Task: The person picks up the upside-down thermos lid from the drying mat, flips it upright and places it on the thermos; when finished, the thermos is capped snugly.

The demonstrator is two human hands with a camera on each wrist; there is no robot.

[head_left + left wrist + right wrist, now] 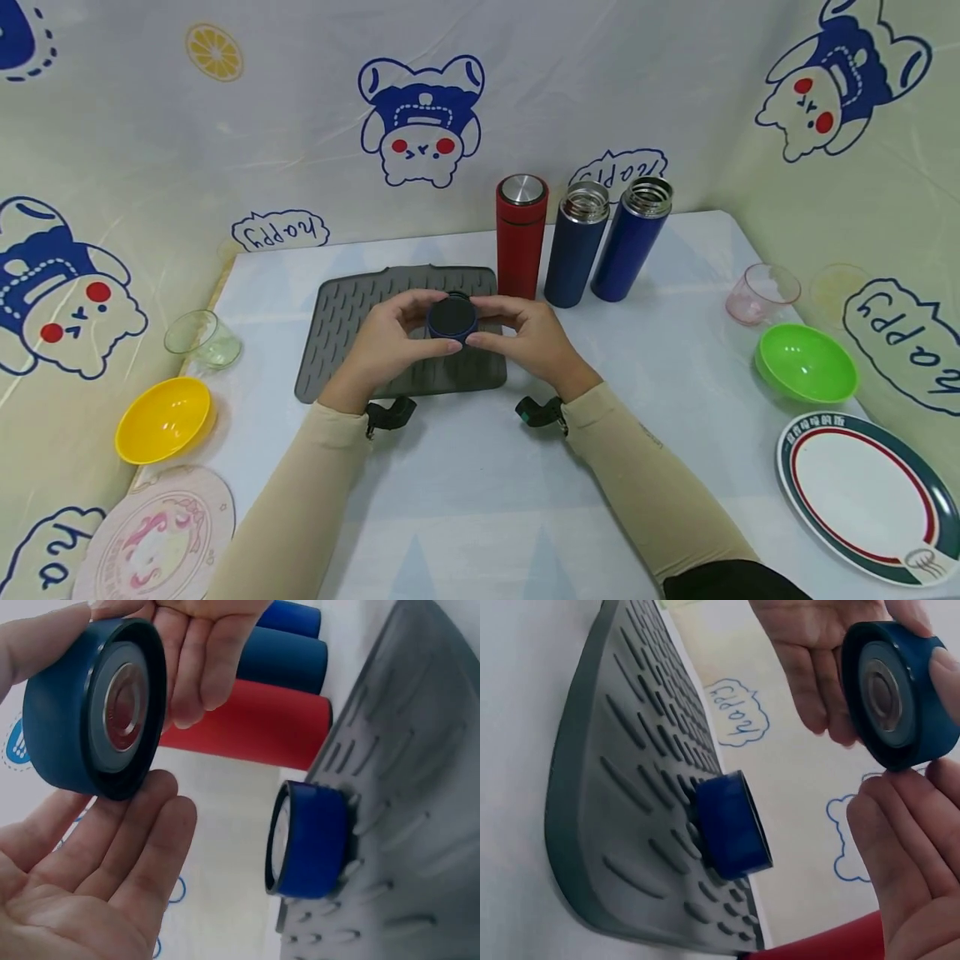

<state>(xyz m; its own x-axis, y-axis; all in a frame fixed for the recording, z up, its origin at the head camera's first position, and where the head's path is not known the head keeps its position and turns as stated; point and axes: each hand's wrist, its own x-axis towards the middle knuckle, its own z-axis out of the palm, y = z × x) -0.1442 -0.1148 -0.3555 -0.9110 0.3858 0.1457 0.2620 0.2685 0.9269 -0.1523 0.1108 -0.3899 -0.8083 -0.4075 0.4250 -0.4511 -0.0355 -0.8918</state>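
Both hands hold one dark blue bottle lid [452,317] over the grey ridged mat [337,333]. My left hand [386,342] pinches it from the left with thumb and fingers, and my right hand [532,337] pinches it from the right. In the left wrist view the lid [64,712] shows its hollow underside with a metal disc inside. A second, brighter blue lid [731,825] sits on the mat below the hands, in the head view hidden behind the held one. Behind the mat's right corner stand a dark blue bottle [576,250] and a brighter blue bottle [632,242], both without lids.
A red bottle [520,242] with its lid on stands beside the blue ones. On the left are a greenish glass [213,342], yellow bowl [165,421] and pink plate [161,533]. A pink glass [753,300], green bowl [806,362] and green-rimmed plate [862,492] stand right.
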